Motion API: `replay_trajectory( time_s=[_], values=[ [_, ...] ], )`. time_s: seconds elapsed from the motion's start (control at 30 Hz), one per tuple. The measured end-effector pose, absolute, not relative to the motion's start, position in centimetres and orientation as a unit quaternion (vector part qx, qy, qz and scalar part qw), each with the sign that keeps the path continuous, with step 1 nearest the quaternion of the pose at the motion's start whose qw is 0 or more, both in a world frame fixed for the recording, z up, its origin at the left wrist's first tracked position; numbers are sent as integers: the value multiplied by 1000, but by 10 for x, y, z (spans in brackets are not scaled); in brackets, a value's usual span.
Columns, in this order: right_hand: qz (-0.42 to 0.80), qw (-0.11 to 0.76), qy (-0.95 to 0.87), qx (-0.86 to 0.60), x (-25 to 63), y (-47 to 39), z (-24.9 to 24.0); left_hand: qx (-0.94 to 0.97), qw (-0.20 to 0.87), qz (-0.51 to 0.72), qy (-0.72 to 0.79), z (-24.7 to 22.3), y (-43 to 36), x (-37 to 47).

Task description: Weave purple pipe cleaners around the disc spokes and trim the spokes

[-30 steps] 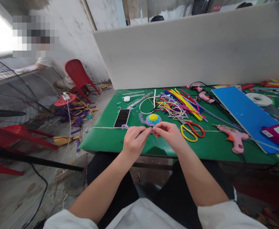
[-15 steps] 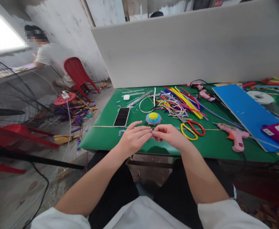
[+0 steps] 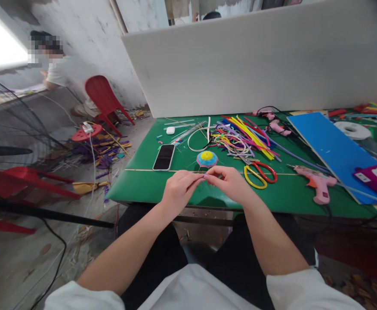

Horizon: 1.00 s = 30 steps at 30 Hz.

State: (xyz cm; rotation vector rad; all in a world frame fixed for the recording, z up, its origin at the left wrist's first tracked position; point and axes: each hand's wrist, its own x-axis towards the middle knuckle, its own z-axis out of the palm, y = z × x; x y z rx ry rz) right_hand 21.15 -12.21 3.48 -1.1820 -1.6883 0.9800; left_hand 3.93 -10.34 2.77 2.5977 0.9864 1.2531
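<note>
Purple pipe cleaner [image 3: 205,175], barely a speck showing, is sitting between the fingertips of the left hand [image 3: 178,187] and right hand [image 3: 227,182], both pinching it above the front of the green table [image 3: 137,185]. Just beyond them, an umbrella-shaped ornament [image 3: 207,158] in yellow, blue and pink is showing, its contact with the table being unclear. Scissors [image 3: 248,176] with yellow and red handles are lying to its right, a smartphone [image 3: 164,157] to its left. Behind it, multicoloured pipe cleaners [image 3: 252,138] are lying heaped.
</note>
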Motion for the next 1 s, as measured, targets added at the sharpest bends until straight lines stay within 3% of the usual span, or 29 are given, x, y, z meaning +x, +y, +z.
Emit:
replay_trajectory(
  time_s=[0.13, 0.33, 0.47, 0.73, 1.0],
  values=[
    [346, 419, -679, -495, 211, -123, 35, 835, 84, 388, 380, 29, -105, 40],
    [487, 441, -588, -471, 210, -118, 29, 863, 2, 420, 280, 25, -101, 38],
    [507, 442, -577, -463, 209, -116, 26, 868, -22, 419, 265, 23, -100, 37],
    [387, 437, -650, -486, 205, -117, 26, 805, 195, 358, 432, 31, -104, 41],
    [367, 440, -668, -476, 204, -117, 24, 688, 418, 362, 469, 30, -99, 43]
  ],
)
